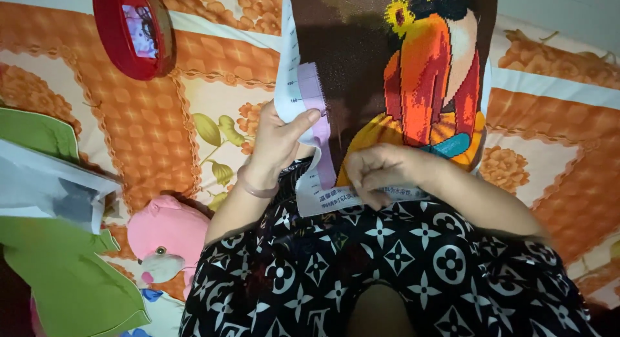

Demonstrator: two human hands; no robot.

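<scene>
Embroidery canvas (387, 85): held upright over the lap, centre to 12 o'clock of the view; dark ground with a bird figure in orange, red, white and yellow; white margin with a lilac strip along its left edge. It hides the bed behind it.

Left hand (279, 140): at 9 o'clock of the canvas, grasping the left margin, thumb across the lilac strip; a band on the wrist.

Right hand (381, 172): at 6 o'clock of the canvas, fingers curled and pinching at the lower margin; what lies between the fingertips is too small to tell.

Black garment with white floral pattern (387, 266): covers the lap, directly below the canvas.

Bedspread (142, 130): orange and cream, flower print, underlies everything.

Red round container (132, 28): at 10 o'clock, standing tilted on the bedspread; contents unclear.

Pink plush toy (165, 240): at 8 o'clock, beside the left forearm.

Green cloth (71, 279) and pale plastic bag (45, 188): far 9 o'clock edge; bag contents dark, indistinct.
</scene>
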